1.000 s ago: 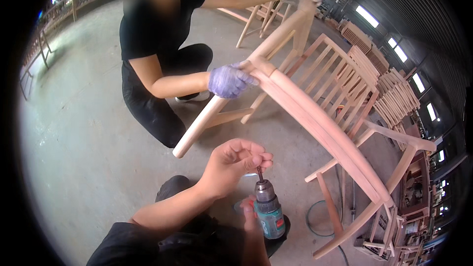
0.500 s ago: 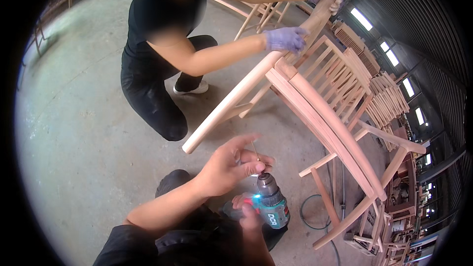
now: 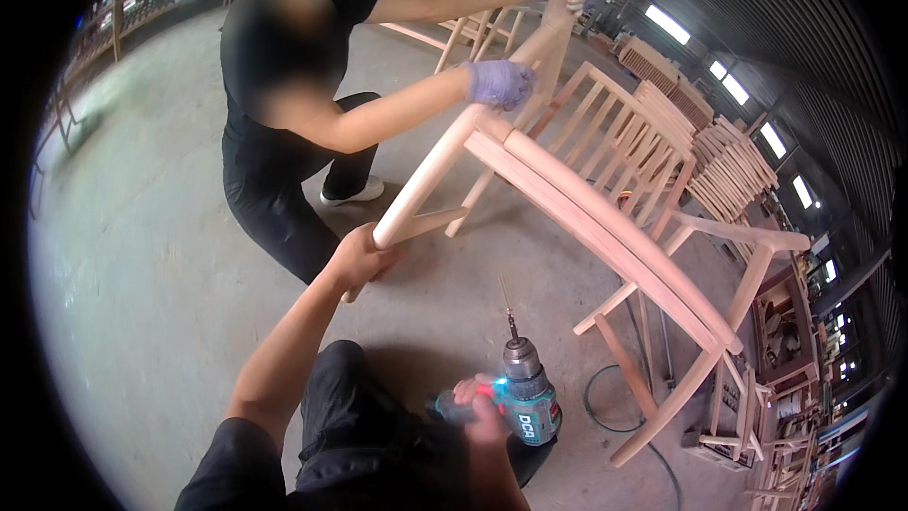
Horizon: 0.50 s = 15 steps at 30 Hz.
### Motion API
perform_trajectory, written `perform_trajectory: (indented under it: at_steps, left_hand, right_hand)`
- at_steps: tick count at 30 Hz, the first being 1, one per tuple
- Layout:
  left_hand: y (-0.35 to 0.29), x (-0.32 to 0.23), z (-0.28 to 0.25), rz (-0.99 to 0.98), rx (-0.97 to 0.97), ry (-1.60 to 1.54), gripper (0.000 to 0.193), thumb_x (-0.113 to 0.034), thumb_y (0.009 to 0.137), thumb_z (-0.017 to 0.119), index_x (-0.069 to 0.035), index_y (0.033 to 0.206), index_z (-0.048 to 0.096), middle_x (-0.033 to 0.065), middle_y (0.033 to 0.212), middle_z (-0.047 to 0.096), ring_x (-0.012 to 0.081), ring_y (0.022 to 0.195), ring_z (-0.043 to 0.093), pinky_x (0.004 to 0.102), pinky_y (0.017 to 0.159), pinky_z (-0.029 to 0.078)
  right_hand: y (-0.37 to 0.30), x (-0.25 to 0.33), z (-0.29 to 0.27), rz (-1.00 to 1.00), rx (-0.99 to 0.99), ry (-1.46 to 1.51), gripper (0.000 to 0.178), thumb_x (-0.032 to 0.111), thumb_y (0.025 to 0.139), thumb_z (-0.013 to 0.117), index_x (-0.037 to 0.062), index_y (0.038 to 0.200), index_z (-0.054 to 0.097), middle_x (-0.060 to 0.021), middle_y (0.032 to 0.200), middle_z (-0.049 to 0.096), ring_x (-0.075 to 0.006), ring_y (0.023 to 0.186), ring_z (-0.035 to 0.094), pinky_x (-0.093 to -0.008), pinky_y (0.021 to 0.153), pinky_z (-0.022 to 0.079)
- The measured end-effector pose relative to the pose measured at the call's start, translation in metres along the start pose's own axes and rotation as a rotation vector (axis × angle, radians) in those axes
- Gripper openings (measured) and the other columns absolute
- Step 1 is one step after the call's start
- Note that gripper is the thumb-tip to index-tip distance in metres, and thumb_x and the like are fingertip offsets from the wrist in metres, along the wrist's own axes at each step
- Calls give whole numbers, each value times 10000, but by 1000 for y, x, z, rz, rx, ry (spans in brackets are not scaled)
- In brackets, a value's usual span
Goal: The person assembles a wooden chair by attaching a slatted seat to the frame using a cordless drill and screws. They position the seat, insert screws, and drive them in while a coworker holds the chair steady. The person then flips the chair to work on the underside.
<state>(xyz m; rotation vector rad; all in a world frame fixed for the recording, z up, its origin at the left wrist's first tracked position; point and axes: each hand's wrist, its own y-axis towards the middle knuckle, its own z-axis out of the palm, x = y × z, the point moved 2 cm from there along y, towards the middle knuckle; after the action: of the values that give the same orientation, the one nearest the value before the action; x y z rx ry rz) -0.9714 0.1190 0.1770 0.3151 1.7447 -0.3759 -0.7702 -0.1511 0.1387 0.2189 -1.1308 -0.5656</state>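
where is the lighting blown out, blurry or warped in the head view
In the head view, windows glare white beside the dark roof; the light on the cordless drill glows; blur covers part of the co-worker; the fisheye picture has black corners.

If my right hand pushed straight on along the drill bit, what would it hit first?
Probably the slim leg of the wooden frame, though depth is unclear from this view.

We see a grey, scuffed floor [image 3: 142, 246]; at upper right, a dark ribbed surface [image 3: 757, 5]; bright windows [image 3: 669, 26] run in a row along its edge; we find stacked pale wooden parts [image 3: 730, 170] near them; a rack [image 3: 118, 24] at upper left.
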Motion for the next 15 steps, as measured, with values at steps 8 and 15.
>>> perform_trajectory:
  at_steps: [8, 15]
  left_hand:
    - [-48, -25, 38, -45, -19, -140, 517, -61, 917, 748, -15, 1380, 522, 28, 844, 585, 113, 649, 559, 267, 538, 490]
    - [-99, -61, 79, -19, -78, -186, 660, -63, 915, 757, -17, 1484, 427, 42, 934, 595, 116, 707, 590, 269, 559, 507]
  right_hand:
    - [1, 25, 2, 192, -207, -517, 273, 201, 984, 625, -6, 1154, 574, -78, 878, 665, -231, 888, 638, -479, 984, 478]
    - [25, 38, 7, -57, -109, -699, 342, 93, 965, 698, 14, 1269, 562, -36, 977, 643, -139, 910, 613, -356, 911, 502]
